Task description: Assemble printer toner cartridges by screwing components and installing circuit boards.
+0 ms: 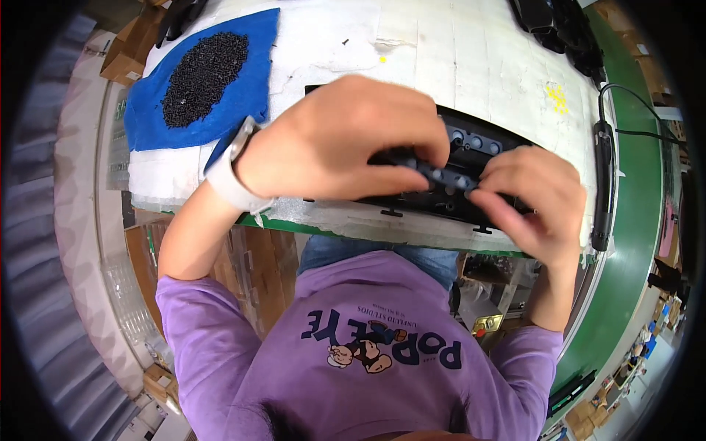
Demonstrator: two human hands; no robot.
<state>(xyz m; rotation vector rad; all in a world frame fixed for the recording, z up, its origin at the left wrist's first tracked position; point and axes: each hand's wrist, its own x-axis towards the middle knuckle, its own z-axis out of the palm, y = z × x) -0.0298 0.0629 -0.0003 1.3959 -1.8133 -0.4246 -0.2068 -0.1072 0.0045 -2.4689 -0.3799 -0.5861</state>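
A long black plastic housing lies on the white-covered bench in front of me, partly hidden under my hands. Grey round domes show in a row along its far side. A dark grey strip with round domes crosses the housing nearer to me. My left hand, with a white band on its wrist, reaches over the housing and pinches the strip's left part between thumb and fingers. At the strip's right end, my right hand has thumb and fingers closed on it. The left end of the strip is hidden by my left hand.
A heap of small black screws rests on a blue cloth at the far left. To the right lies a black pen-shaped electric screwdriver with a cable. Dark parts stand at the far right; yellow bits dot the bench.
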